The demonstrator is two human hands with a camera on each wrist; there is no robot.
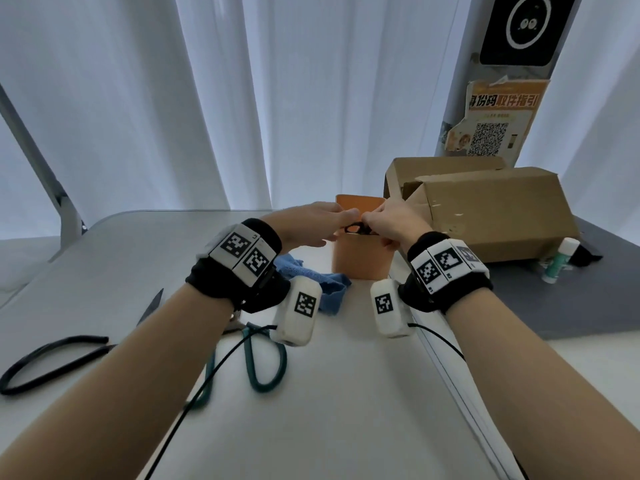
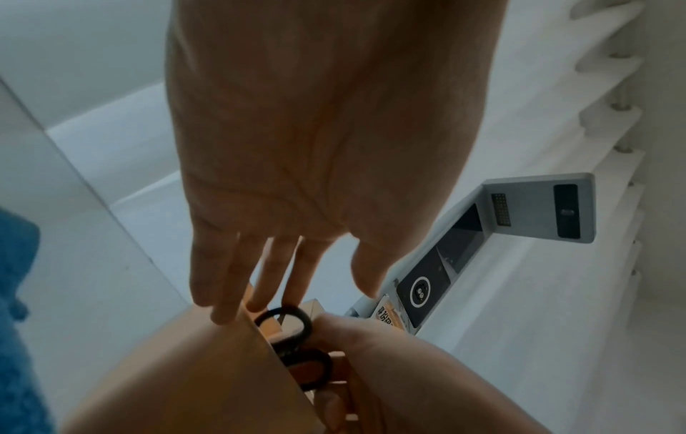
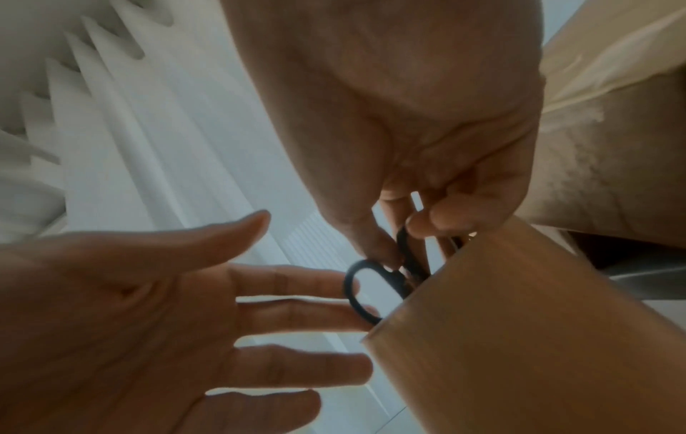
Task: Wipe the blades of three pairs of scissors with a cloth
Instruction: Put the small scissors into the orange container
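Nearest, at about seven o'clock on the white table (image 1: 346,427), lie the green-handled scissors (image 1: 266,362), and further out at nine o'clock the large black-handled scissors (image 1: 52,358), one blade pointing away; both are flat and untouched, partly hidden by the left forearm. Beyond them, toward eleven o'clock from the table's middle, the blue cloth (image 1: 329,289) sits crumpled just beside the orange cup (image 1: 360,258). At twelve o'clock both hands meet over the cup's rim; the small black scissors (image 2: 285,326) stand in it, handles up, blades hidden inside. The right hand (image 1: 394,223) pinches the handle loops between thumb and fingertips, as the right wrist view shows; the left hand (image 1: 311,223) is spread, fingers straight, its fingertips (image 3: 356,320) touching one loop and the cup's rim, gripping nothing. Further off at two o'clock stand the cardboard boxes (image 1: 485,209).

The risk, as I judge it: the cup looks light and only fingertips steady it, so if the blades drag on the wall as the pair lifts, the cup could tip or ride up with it; a pinch on the loops alone could let the scissors swing or slip; the cloth lies out of either hand's grasp, so one hand must go for it.
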